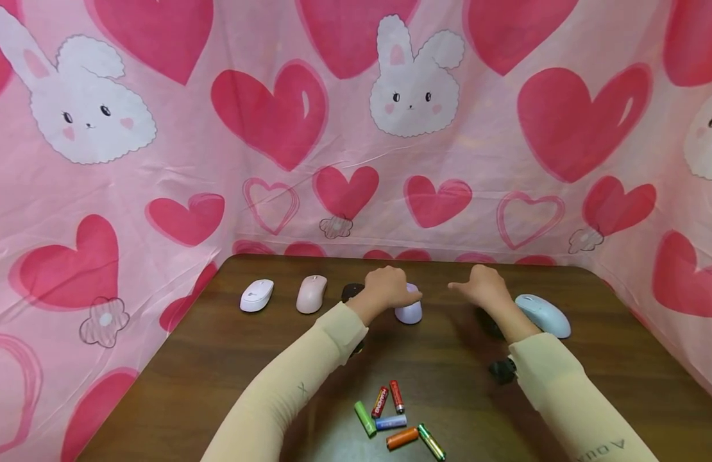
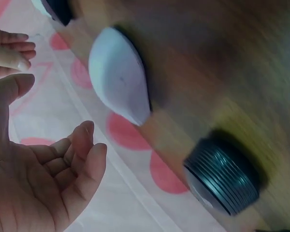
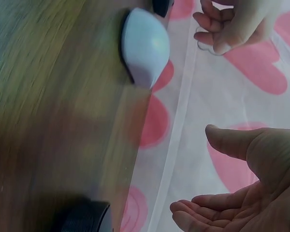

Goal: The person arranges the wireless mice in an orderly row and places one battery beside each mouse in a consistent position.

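Above the far part of the table, my left hand hovers beside a lavender computer mouse, holding nothing. Its thumb and loosely bent fingers are apart in the left wrist view. My right hand is in the air to the right of that mouse, also holding nothing, thumb spread from the fingers in the right wrist view. A black mouse is partly covered by the left forearm; its ribbed side shows in the left wrist view. Behind the right wrist, a dark object is mostly hidden.
A white mouse and a pink mouse lie at the left of the row, a light blue mouse at the right. Several batteries, among them an orange battery, lie nearer. A heart-patterned cloth hangs behind the table.
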{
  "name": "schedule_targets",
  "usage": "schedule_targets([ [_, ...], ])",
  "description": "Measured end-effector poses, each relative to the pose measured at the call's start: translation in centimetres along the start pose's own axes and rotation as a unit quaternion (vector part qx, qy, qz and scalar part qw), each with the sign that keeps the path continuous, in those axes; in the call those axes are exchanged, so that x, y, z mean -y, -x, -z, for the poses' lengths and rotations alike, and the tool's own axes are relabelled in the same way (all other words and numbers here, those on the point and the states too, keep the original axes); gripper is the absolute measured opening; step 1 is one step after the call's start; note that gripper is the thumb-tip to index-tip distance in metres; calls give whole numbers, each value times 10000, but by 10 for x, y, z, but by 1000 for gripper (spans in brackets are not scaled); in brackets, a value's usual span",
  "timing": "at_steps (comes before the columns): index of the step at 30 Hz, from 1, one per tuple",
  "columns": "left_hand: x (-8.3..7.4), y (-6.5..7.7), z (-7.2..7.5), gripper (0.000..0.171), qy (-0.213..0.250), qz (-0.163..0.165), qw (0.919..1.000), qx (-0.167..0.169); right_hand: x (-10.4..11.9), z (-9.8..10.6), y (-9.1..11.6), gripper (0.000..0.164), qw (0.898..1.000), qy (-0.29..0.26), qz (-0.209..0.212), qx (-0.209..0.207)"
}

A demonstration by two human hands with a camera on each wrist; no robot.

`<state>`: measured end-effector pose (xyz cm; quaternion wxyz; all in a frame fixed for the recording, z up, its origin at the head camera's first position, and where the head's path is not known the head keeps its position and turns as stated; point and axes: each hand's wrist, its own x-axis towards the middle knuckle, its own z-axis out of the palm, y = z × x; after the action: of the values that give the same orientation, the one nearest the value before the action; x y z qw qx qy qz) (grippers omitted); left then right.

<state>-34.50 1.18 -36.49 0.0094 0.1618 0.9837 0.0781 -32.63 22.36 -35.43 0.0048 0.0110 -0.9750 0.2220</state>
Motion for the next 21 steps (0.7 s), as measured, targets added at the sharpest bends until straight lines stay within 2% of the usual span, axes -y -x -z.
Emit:
schedule_targets([
  [8,-25,-2,-8,47,-49,-260,9996,28,-19,11,6,49,9997,-174,-181,39],
  [15,-46,-6,-12,48,163,-413,9989,162,-37,21,10,63,9996,-99,-269,21],
  [21,-57,-7,-13,48,272,-606,9977,143,-57,30,16,77,9990,-144,-427,65],
])
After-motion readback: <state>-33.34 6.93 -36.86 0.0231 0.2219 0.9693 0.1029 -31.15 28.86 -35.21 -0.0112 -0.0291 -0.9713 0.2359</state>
